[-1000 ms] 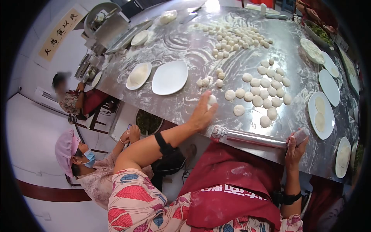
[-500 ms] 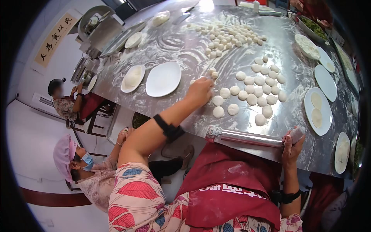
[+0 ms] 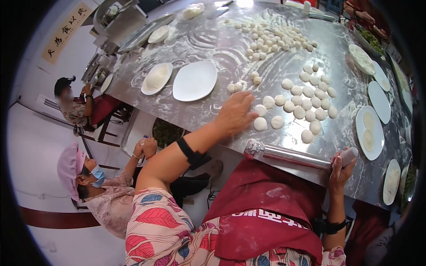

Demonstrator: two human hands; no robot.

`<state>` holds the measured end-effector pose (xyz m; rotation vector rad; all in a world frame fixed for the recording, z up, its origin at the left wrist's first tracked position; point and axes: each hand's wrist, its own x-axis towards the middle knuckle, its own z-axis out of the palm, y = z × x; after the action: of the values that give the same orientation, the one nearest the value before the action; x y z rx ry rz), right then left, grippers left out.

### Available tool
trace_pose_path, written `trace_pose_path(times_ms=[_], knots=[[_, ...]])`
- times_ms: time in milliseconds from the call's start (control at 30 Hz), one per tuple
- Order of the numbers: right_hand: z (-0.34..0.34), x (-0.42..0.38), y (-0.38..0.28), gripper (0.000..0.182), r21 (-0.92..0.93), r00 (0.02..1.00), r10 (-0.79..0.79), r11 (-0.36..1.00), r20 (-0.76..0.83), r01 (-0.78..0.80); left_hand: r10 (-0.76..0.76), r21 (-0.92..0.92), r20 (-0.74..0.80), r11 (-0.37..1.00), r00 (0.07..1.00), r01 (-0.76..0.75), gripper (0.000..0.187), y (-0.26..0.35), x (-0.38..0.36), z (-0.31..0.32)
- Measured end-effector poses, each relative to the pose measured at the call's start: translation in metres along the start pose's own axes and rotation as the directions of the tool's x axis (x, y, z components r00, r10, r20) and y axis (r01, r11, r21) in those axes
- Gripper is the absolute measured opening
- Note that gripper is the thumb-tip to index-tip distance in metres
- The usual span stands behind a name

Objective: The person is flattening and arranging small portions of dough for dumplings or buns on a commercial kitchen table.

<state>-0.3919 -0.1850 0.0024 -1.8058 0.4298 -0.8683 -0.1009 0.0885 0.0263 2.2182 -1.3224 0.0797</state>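
My left hand is over the steel table, palm down with fingers apart, its fingertips beside a flattened dough disc. Whatever lies under the palm is hidden. Small dough lumps sit just beyond it, and two more are a little farther right. My right hand is closed around the right handle of a metal rolling pin, which lies along the near table edge. Several flattened discs are spread beyond the pin. Farther back is a floury pile of small dough pieces.
An empty white plate and one with flour are at left. On the right, a plate holds two thin wrappers, near other plates. A masked person sits at lower left, another farther back; a third's hand shows top right.
My left hand has drawn back from the small dough lumps toward the near edge, and its fingers are more spread. The view has shifted slightly. My right hand stays on the rolling pin.
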Motion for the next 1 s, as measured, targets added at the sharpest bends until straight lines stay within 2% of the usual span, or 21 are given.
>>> trace_pose_path(times_ms=[100,200,300,400,500,600,633,733,767,967,1000], knots=[[0.001,0.001,0.0,0.048,-0.036,1.0,-0.017,0.999,-0.009,0.017,0.113,0.308,0.143,0.939,0.983,-0.153,0.076,-0.01,0.0,0.023],[-0.001,0.001,0.006,0.046,-0.073,1.0,-0.016,0.997,-0.015,0.015,0.028,0.296,0.215,0.951,0.976,-0.092,0.088,-0.007,0.0,0.021],[0.002,0.0,0.002,0.045,-0.062,0.999,-0.036,0.997,-0.025,0.034,0.074,0.26,0.182,0.958,0.98,-0.12,0.083,-0.009,0.0,0.019],[0.002,-0.002,-0.002,0.045,-0.051,1.0,0.002,0.999,-0.027,-0.004,0.062,0.111,0.122,0.991,0.991,-0.076,0.078,-0.013,0.002,0.021],[-0.001,-0.001,0.003,0.046,-0.07,1.0,-0.001,0.998,-0.006,0.001,-0.112,-0.269,-0.032,0.958,0.993,0.099,0.067,-0.008,0.015,0.031],[0.0,0.001,-0.007,0.042,-0.078,1.0,-0.027,0.997,0.004,0.027,-0.278,-0.163,-0.215,0.955,0.936,0.246,0.055,0.008,0.047,0.032],[0.001,0.001,-0.008,0.042,-0.093,0.999,-0.037,0.995,0.0,0.037,-0.254,-0.051,-0.35,0.966,0.902,0.253,0.046,0.004,0.06,0.038],[-0.002,-0.001,-0.005,0.043,-0.108,1.0,-0.027,0.994,0.006,0.027,-0.263,0.18,-0.271,0.931,0.926,0.317,0.046,0.005,0.089,0.036],[-0.003,-0.002,-0.001,0.044,-0.089,1.0,-0.003,0.996,0.018,0.005,-0.185,0.277,-0.283,0.923,0.941,0.265,0.038,-0.002,0.095,0.04],[-0.003,-0.002,-0.001,0.045,-0.074,1.0,0.01,0.997,0.027,-0.008,-0.222,0.364,-0.196,0.888,0.955,0.281,0.025,-0.031,0.111,0.052],[-0.003,-0.002,-0.001,0.044,-0.075,0.999,0.012,0.997,0.032,-0.009,-0.213,0.298,-0.203,0.916,0.956,0.268,0.025,-0.032,0.109,0.048]])
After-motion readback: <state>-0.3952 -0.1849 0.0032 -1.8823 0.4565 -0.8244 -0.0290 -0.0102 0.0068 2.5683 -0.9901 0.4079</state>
